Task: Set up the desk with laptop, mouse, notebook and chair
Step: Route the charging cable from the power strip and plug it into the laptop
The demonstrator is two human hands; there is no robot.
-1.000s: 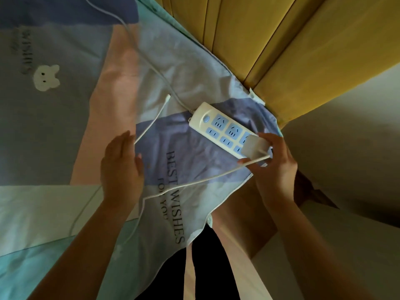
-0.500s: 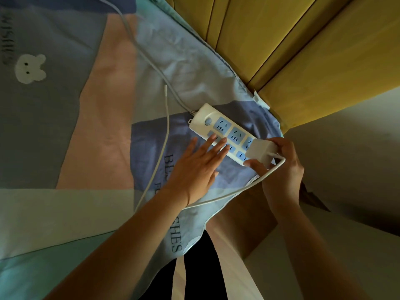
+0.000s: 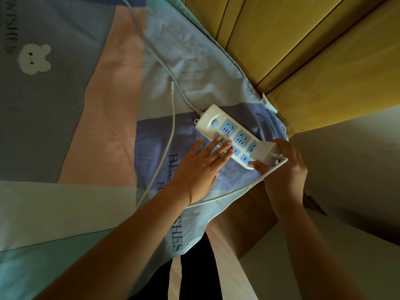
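A white power strip (image 3: pixel 218 124) with blue sockets lies on a patchwork bed sheet (image 3: pixel 91 118). My right hand (image 3: pixel 287 172) grips a white charger block (image 3: pixel 265 152) at the strip's near end; whether its pins are in a socket is hidden. My left hand (image 3: pixel 201 167) lies flat, fingers spread, with its fingertips pressing on the strip's near side. The charger's thin white cable (image 3: pixel 171 135) runs from the block under my left wrist and up the sheet to a loose plug tip. No laptop, mouse, notebook or chair is in view.
The strip's thick grey cord (image 3: pixel 151 46) runs up and off the top edge. A yellow wooden panel (image 3: pixel 303 50) borders the bed at the upper right. A pale wall (image 3: pixel 350 169) and a brown wooden bed frame (image 3: pixel 244 217) lie to the right and below.
My left hand left the thin cable at the left and moved right onto the power strip. My right hand has stayed on the charger block at the strip's end.
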